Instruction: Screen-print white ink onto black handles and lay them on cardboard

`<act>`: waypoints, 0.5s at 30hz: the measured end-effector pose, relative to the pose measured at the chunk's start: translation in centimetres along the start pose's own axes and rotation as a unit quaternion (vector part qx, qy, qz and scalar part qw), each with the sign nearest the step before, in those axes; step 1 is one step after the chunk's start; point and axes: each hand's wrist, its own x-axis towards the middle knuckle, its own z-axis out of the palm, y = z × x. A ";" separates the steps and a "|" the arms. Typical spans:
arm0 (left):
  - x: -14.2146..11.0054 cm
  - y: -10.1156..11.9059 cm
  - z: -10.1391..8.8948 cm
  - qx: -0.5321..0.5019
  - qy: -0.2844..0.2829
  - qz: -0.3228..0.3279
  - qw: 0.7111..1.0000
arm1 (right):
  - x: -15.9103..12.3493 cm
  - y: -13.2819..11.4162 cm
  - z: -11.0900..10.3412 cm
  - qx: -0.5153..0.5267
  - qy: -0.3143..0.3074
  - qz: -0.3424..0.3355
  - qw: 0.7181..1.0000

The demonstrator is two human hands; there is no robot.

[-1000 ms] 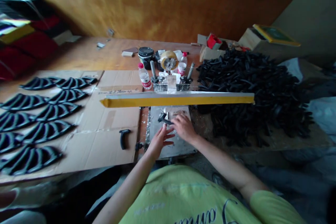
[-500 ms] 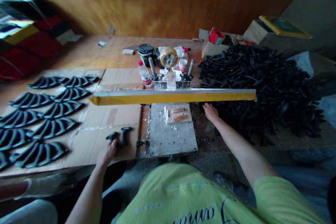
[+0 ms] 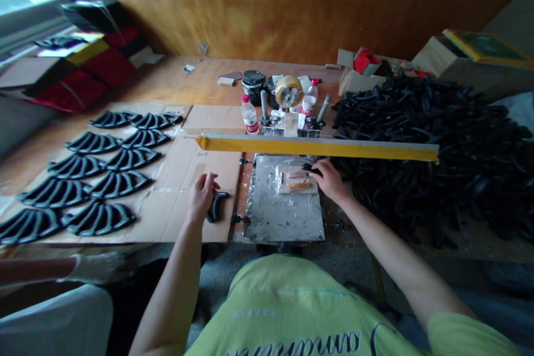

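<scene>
My right hand (image 3: pixel 330 179) pinches a small black curved plastic handle (image 3: pixel 309 168) above the right side of a wooden block (image 3: pixel 311 188) on the grey metal plate (image 3: pixel 287 217). My left hand (image 3: pixel 202 196) hovers over the cardboard (image 3: pixel 175 206), its fingers loosely bent and apart, with nothing seen in them. Just right of it lies a black curved handle (image 3: pixel 217 207); a second dark piece is mostly hidden by the hand. Over the plate's far end stretches a yellow-edged screen frame (image 3: pixel 317 147), seen edge-on.
Fanned rows of black handles (image 3: pixel 100 217) cover the cardboard's left. A big heap of black handles (image 3: pixel 417 117) lies right. Behind the frame stand a red-capped bottle (image 3: pixel 250 117), a black tub (image 3: pixel 253 86) and a tape roll (image 3: pixel 289 92). A co-worker's gloved hand (image 3: pixel 98 268) shows lower left.
My right hand has come from the heap's edge to the block, now with a handle in it. My left hand has let go of its handle and lifted. The view has shifted left.
</scene>
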 end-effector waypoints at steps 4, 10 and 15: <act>0.6 9.3 4.4 -0.197 -0.025 0.084 0.976 | 0.9 -3.6 3.0 -0.002 -0.079 -0.098 0.992; -0.4 14.2 6.5 -0.218 -0.038 0.143 0.965 | 0.2 -4.2 4.5 -0.020 -0.121 -0.103 0.987; -2.5 11.9 5.6 -0.196 -0.073 0.132 0.969 | -0.5 -2.9 1.9 -0.057 -0.159 -0.020 0.985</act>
